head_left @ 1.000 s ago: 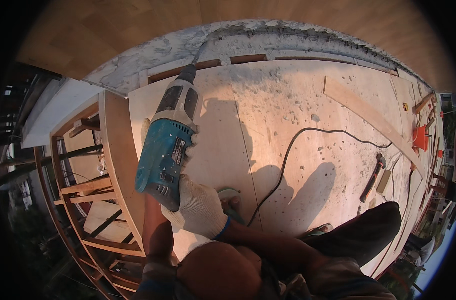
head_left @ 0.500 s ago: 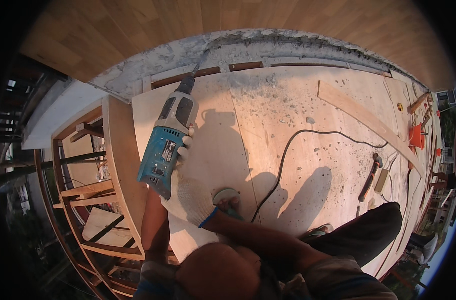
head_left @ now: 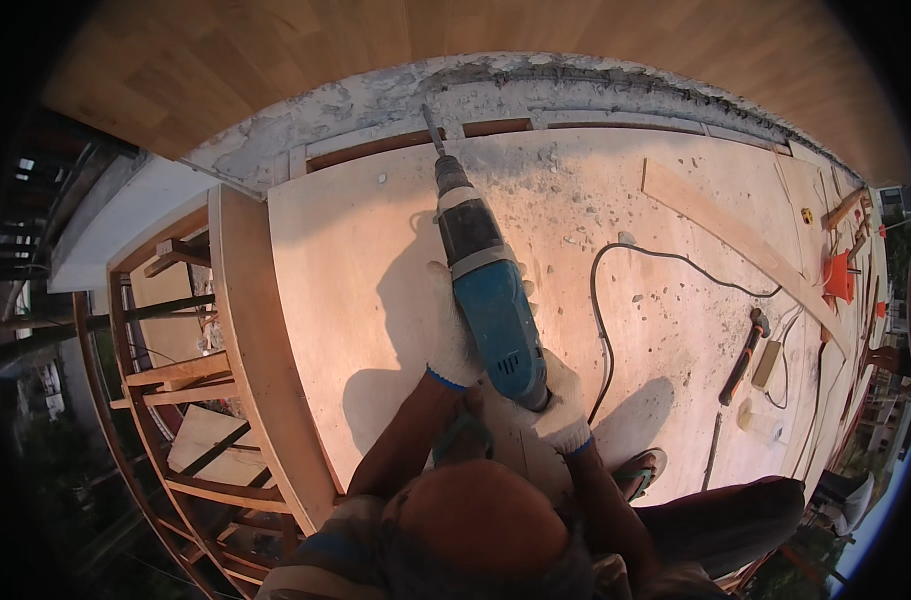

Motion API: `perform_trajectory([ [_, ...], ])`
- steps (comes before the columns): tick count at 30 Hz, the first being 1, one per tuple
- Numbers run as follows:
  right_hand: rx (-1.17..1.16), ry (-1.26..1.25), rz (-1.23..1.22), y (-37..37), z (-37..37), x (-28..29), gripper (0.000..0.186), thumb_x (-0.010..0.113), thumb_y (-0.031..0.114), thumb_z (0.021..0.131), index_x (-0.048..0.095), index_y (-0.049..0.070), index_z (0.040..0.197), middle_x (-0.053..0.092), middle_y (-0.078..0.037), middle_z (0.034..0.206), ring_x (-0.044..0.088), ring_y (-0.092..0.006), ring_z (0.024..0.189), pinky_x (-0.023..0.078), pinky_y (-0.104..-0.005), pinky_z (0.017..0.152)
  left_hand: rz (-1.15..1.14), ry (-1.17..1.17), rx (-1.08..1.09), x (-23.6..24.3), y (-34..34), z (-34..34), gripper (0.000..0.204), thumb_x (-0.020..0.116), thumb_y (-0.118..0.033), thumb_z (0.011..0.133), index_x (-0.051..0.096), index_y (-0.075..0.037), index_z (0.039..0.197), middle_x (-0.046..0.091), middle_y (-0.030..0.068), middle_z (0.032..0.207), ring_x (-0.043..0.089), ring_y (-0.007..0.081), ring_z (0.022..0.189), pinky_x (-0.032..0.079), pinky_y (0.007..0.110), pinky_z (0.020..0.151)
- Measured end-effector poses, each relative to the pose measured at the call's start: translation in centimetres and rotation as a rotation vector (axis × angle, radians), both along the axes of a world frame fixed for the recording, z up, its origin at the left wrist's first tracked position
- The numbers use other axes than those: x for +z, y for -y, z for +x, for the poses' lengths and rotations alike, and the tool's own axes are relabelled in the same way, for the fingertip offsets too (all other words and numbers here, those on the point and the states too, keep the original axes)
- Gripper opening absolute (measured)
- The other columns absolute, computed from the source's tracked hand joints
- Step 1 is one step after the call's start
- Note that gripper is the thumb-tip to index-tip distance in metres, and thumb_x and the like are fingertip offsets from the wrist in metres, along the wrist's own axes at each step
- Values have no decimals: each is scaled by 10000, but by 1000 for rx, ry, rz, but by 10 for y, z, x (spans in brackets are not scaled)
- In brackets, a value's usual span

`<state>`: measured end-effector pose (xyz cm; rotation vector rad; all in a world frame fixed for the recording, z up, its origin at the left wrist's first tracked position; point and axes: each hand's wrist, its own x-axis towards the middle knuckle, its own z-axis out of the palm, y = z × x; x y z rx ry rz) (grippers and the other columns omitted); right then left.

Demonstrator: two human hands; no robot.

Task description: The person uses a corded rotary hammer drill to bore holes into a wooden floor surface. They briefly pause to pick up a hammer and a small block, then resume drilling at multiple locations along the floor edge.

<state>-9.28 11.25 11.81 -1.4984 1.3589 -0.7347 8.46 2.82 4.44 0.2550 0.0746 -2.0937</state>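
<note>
A blue and grey rotary hammer drill (head_left: pixel 496 325) points away from me, its long bit (head_left: pixel 434 128) reaching the rough concrete ledge (head_left: pixel 361 105) at the far edge. My left hand (head_left: pixel 454 335), in a white knit glove, is closed around the tool's body from the left and below. Fingertips show on the tool's right side. Also gloved, my right hand (head_left: pixel 564 402) grips the rear end, where the handle is largely hidden. Both hands are above pale plywood boards (head_left: pixel 356 240) strewn with grey rubble.
A black cord (head_left: pixel 596 290) curves across the plywood on the right. Beyond it lie a hammer (head_left: pixel 744 355), a small block (head_left: pixel 767 366) and a long wooden strip (head_left: pixel 736 245). An orange-red object (head_left: pixel 840 277) stands farther right. An open timber frame (head_left: pixel 246 330) borders the left side.
The drill has swung from leaning right to leaning left, and its body has moved right. My right hand has shifted to its rear end, my left to its body. The bit has come down slightly rightward.
</note>
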Motion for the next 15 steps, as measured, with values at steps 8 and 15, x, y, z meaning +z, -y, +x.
perform_trajectory([
  [8, -160, 258, 226, 41, -60, 59, 349, 821, 161, 843, 788, -5, 1148, 767, -38, 953, 682, -110, 832, 565, -306, 772, -72, 242, 152, 74, 41, -42, 905, 482, -805, 1095, 462, -101, 1663, 604, 109, 1575, 600, 267, 1436, 488, 479, 1239],
  [15, -155, 378, 191, 137, -100, 126, 599, 858, 322, 923, 715, -94, 1329, 718, -77, 856, 663, -126, 662, 550, -295, 611, -280, 43, 147, 118, 113, -79, 1019, 538, -840, 1054, 318, -125, 1746, 474, 129, 1688, 449, 317, 1588, 377, 577, 1341],
])
